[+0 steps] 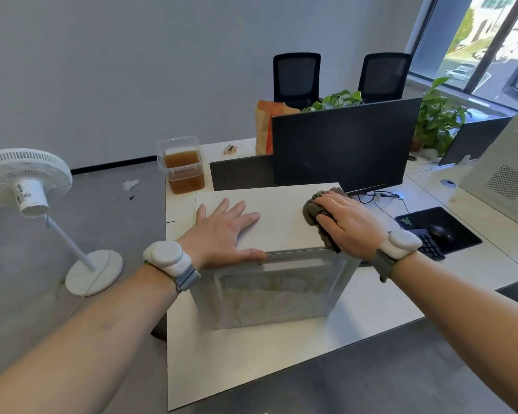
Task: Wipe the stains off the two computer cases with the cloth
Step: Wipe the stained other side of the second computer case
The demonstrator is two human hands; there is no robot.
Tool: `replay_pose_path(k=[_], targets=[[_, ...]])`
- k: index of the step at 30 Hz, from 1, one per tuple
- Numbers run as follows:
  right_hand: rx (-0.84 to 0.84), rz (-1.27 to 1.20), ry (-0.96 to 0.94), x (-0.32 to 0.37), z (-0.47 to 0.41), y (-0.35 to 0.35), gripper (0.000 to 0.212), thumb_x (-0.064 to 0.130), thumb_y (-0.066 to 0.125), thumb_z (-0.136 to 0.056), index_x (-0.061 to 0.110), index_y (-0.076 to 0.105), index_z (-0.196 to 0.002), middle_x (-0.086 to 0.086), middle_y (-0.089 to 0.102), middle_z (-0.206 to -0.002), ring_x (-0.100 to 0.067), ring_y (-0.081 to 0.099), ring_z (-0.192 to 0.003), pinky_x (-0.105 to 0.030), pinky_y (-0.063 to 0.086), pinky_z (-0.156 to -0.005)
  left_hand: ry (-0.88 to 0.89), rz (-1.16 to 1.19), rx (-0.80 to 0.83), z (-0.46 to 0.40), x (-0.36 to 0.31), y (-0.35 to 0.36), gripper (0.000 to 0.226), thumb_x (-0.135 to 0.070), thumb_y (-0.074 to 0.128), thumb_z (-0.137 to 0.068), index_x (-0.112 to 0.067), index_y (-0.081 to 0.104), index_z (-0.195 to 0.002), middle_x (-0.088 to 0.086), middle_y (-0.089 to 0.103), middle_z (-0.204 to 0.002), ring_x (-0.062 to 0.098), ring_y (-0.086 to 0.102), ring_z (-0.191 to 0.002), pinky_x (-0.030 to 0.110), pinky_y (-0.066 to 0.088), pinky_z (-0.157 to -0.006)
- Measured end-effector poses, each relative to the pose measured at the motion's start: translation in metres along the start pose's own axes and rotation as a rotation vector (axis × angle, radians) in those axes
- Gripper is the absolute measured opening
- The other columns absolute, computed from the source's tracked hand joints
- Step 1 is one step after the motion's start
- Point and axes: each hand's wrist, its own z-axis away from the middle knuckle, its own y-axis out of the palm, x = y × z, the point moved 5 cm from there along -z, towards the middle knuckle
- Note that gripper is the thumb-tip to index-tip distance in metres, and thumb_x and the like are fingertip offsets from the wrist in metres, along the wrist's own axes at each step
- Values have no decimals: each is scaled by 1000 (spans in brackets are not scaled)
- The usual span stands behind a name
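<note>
Two hands on top of nearer computer case (269,282), standing on desk (251,369). Left hand (222,231) flat, fingers spread, pressing top panel. Right hand (344,222) curled round grey cloth (313,209) at case's right edge. Stains across case's near side. Second computer case (503,174) well right of it.
</note>
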Motion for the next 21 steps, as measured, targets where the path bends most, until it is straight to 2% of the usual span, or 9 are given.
replay_pose_path(k=[3, 5, 10, 13, 16, 18, 21], targets=[[4, -10, 12, -7, -14, 1, 29, 35, 43, -105, 25, 57, -127, 7, 61, -120, -16, 54, -107, -30, 40, -90, -11, -37, -17, -7, 0, -8, 95, -92, 32, -81, -42, 14, -161, -2, 8, -173, 30, 7, -158, 66, 10, -123], [41, -38, 49, -18, -30, -1, 29, 37, 42, -104, 26, 57, -127, 8, 62, -117, -18, 56, -102, -30, 40, -84, -29, -18, -2, -20, 0, -18, 91, -88, 36, -85, -41, 16, -161, -3, 11, -172, 29, 11, -158, 63, 14, -123], [154, -63, 196, -33, -78, -1, 26, 40, 41, -101, 33, 58, -118, 10, 66, -100, -19, 62, -91, -35, 50, -76, -107, 91, 41, -52, 17, -38, 77, -74, 41, -96, -38, 23, -161, -5, 17, -171, 24, 17, -156, 59, 17, -123], [183, -66, 220, -36, -104, -3, 24, 36, 45, -99, 31, 59, -117, 7, 68, -99, -20, 64, -88, -37, 55, -76, -124, 115, -55, -65, 19, -45, 62, -64, 40, -102, -37, 35, -158, -7, 33, -162, 20, 34, -145, 48, 30, -118], [159, -108, 255, -40, -118, -5, 20, 27, 45, -96, 29, 61, -109, 6, 70, -90, -19, 67, -82, -42, 59, -76, -141, 148, -138, -73, 20, -48, 52, -57, 39, -104, -41, 44, -153, -11, 42, -158, 17, 41, -141, 41, 33, -115], [117, -121, 255, -43, -122, -7, 21, 22, 44, -98, 26, 60, -110, 3, 69, -92, -21, 67, -81, -43, 60, -76, -169, 210, -130, -80, 25, -47, 51, -57, 41, -102, -42, 48, -150, -12, 44, -157, 17, 41, -142, 40, 33, -115], [-55, -405, 264, -46, -119, -16, 21, 15, 41, -100, 24, 58, -107, -4, 68, -94, -22, 68, -67, -42, 60, -64, -160, 252, -113, -89, 31, -52, 50, -56, 45, -101, -41, 51, -147, -12, 45, -156, 17, 43, -140, 42, 35, -113]])
